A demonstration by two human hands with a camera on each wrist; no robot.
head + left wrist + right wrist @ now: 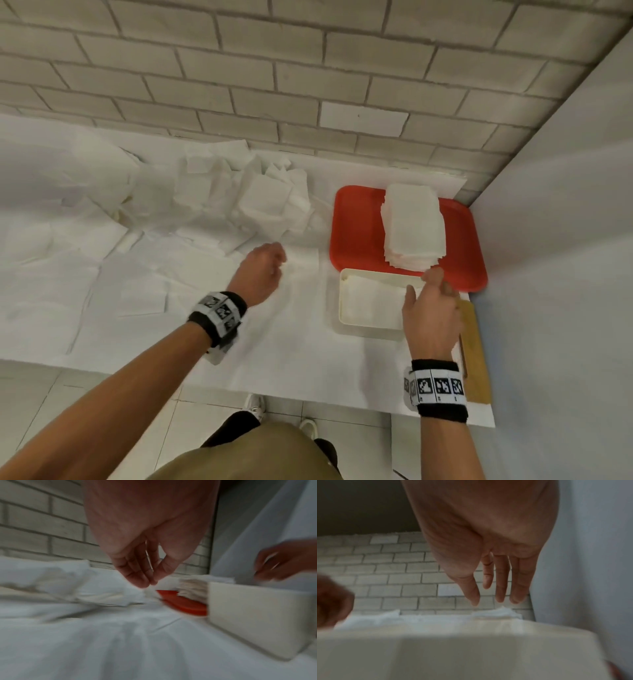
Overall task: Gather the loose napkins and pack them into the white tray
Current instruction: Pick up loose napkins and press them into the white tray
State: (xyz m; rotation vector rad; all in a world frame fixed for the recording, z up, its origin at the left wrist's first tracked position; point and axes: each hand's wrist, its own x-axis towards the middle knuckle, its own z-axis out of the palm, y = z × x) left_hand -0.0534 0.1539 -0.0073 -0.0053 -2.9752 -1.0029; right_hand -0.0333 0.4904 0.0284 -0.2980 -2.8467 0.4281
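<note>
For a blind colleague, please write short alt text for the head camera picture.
Two bare hands reach over a table covered in white paper: the right hand, fingers straight, hovers over the white tray, and the left hand reaches toward the loose napkins near the brick wall. A neat napkin stack sits on a red tray behind the white tray.

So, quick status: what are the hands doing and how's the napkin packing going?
Left hand empty, reaching toward loose napkins. Right hand open over white tray, which holds napkins. Neat stack waits on red tray. Nothing in the way.
</note>
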